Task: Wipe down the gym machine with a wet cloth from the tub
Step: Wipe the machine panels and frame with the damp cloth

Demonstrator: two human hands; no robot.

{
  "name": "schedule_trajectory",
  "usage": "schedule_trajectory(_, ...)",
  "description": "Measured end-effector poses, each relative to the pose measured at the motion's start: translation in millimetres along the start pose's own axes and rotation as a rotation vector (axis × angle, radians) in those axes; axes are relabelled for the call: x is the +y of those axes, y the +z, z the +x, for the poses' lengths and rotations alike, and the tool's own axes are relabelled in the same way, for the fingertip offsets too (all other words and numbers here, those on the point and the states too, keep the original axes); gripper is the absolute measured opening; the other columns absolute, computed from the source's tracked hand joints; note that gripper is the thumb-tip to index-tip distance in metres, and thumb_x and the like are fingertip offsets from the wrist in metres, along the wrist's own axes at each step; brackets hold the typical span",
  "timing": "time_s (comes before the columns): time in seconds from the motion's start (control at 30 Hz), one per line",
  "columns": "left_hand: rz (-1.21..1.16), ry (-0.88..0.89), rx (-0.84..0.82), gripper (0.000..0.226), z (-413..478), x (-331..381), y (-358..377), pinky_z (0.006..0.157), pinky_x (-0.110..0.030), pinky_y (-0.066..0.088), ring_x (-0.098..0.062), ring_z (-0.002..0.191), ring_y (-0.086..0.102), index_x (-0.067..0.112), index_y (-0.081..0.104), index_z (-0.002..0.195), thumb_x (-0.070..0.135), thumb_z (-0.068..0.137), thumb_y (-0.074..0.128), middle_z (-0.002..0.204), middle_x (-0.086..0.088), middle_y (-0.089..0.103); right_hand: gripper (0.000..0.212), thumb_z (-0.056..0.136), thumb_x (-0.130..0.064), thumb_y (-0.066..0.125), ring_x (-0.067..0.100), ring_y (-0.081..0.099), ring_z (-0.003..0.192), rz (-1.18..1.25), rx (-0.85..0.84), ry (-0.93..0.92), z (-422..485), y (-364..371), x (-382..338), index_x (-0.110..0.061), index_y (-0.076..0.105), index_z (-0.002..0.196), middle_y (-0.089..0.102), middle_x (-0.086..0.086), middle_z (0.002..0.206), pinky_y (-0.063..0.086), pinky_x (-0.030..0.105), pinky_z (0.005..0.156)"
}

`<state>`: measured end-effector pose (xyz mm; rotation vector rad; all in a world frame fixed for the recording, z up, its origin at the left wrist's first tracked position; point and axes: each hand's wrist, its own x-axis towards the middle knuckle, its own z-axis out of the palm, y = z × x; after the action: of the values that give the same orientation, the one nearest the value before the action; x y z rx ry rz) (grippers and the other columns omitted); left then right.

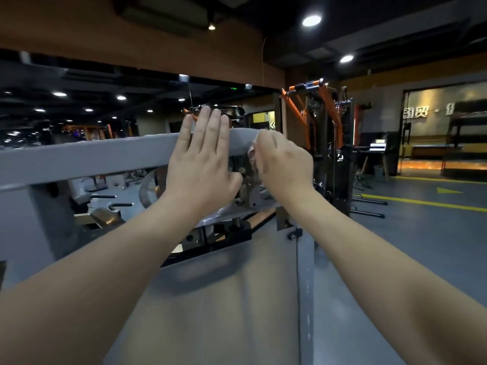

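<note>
Head view, pointed straight at the grey gym machine, big flat panel down low. Up top, 1 long grey bar, stretched left to right across the shot and curving down at its right end. Left hand laid flat on that bar, 4 fingers straight, pressing rather than gripping. Right hand just beside it at the curve, fingers curled round a small pale cloth bunched against the bar. No tub anywhere in shot. Key bit for the next wipe, at a guess: nearly all of the bar's length off to the left of the cloth, along its long axis, with the left hand parked right in the way. So probably lift that hand first, or follow the curve down instead.
</note>
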<state>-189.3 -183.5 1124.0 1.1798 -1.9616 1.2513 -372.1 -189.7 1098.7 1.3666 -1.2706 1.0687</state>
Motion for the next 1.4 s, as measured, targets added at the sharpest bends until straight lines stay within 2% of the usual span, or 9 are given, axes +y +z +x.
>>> schedule_trajectory(0.1, 0.068, -0.005, 0.009, 0.102, 1, 4, 10, 0.126, -0.056, 0.001, -0.037, 0.157, 0.004, -0.004, -0.001, 0.160, 0.067, 0.090, 0.022, 0.167, -0.023, 0.010, 0.014, 0.102, -0.020, 0.053, 0.022, 0.047, 0.047, 0.000, -0.031, 0.102, -18, 3, 24, -0.009, 0.054, 0.093, 0.058, 0.005, 0.075, 0.022, 0.024, 0.045)
schedule_trajectory(0.2, 0.066, -0.002, 0.027, 0.104, 2, 5, 13, 0.126, -0.055, 0.001, -0.039, 0.154, 0.013, -0.006, 0.004, 0.158, 0.067, 0.089, 0.030, 0.163, -0.024, 0.019, 0.008, 0.098, -0.016, 0.059, 0.018, 0.039, 0.047, 0.004, -0.024, 0.122, -9, 5, 12, -0.008, 0.056, 0.097, 0.056, 0.004, 0.072, 0.019, 0.022, 0.044)
schedule_trajectory(0.4, 0.100, -0.024, 0.020, 0.103, 3, 8, 13, 0.126, -0.055, 0.004, -0.038, 0.154, 0.015, -0.006, 0.006, 0.158, 0.066, 0.087, 0.028, 0.161, -0.024, 0.023, 0.009, 0.102, -0.017, 0.055, 0.013, 0.036, 0.051, 0.039, 0.025, -0.076, 3, 13, 18, -0.010, 0.058, 0.098, 0.055, 0.001, 0.079, 0.025, 0.027, 0.047)
schedule_trajectory(0.6, 0.090, -0.019, 0.041, 0.102, 4, 8, 17, 0.126, -0.056, 0.004, -0.040, 0.151, 0.020, -0.007, 0.011, 0.157, 0.065, 0.087, 0.026, 0.158, -0.025, 0.028, 0.018, 0.102, -0.022, 0.045, 0.015, 0.035, 0.047, 0.056, -0.007, 0.010, -12, 10, 22, -0.009, 0.056, 0.096, 0.053, 0.002, 0.073, 0.014, 0.021, 0.045)
schedule_trajectory(0.8, 0.065, -0.023, 0.048, 0.100, 3, 8, 17, 0.126, -0.055, 0.005, -0.039, 0.149, 0.023, -0.006, 0.014, 0.157, 0.064, 0.087, 0.029, 0.155, -0.025, 0.031, 0.011, 0.102, -0.018, 0.056, 0.012, 0.037, 0.050, 0.096, 0.035, -0.132, 4, 12, 21, -0.009, 0.060, 0.096, 0.053, -0.002, 0.077, 0.027, 0.025, 0.045)
schedule_trajectory(1.03, 0.043, -0.028, 0.054, 0.099, 4, 9, 17, 0.126, -0.055, 0.006, -0.039, 0.148, 0.025, -0.006, 0.015, 0.157, 0.063, 0.087, 0.030, 0.153, -0.024, 0.033, 0.025, 0.103, -0.033, 0.040, 0.014, 0.045, 0.044, 0.087, -0.047, 0.078, -9, 5, 25, -0.013, 0.054, 0.097, 0.053, -0.003, 0.067, 0.035, 0.024, 0.039)
schedule_trajectory(1.2, 0.044, -0.026, 0.056, 0.099, 3, 7, 16, 0.126, -0.055, 0.006, -0.039, 0.147, 0.026, -0.005, 0.015, 0.157, 0.063, 0.087, 0.034, 0.152, -0.024, 0.033, 0.025, 0.105, -0.035, 0.046, 0.010, 0.042, 0.040, 0.081, -0.013, 0.012, 16, 4, 16, -0.013, 0.056, 0.098, 0.049, -0.008, 0.061, 0.033, 0.021, 0.037)
schedule_trajectory(1.33, 0.037, -0.027, 0.049, 0.099, 3, 7, 18, 0.126, -0.055, 0.006, -0.039, 0.147, 0.025, -0.005, 0.013, 0.157, 0.062, 0.087, 0.031, 0.153, -0.023, 0.032, 0.019, 0.104, -0.028, 0.048, 0.015, 0.051, 0.047, 0.113, -0.095, 0.215, -11, 4, 45, -0.011, 0.052, 0.108, 0.049, -0.008, 0.067, 0.027, 0.020, 0.045)
schedule_trajectory(1.4, 0.032, -0.036, 0.056, 0.099, 3, 7, 19, 0.126, -0.055, 0.005, -0.040, 0.147, 0.025, -0.005, 0.012, 0.158, 0.062, 0.086, 0.032, 0.153, -0.023, 0.032, 0.019, 0.104, -0.029, 0.048, 0.011, 0.048, 0.046, 0.108, -0.093, 0.245, -3, 5, 33, -0.012, 0.052, 0.110, 0.049, -0.008, 0.066, 0.029, 0.020, 0.045)
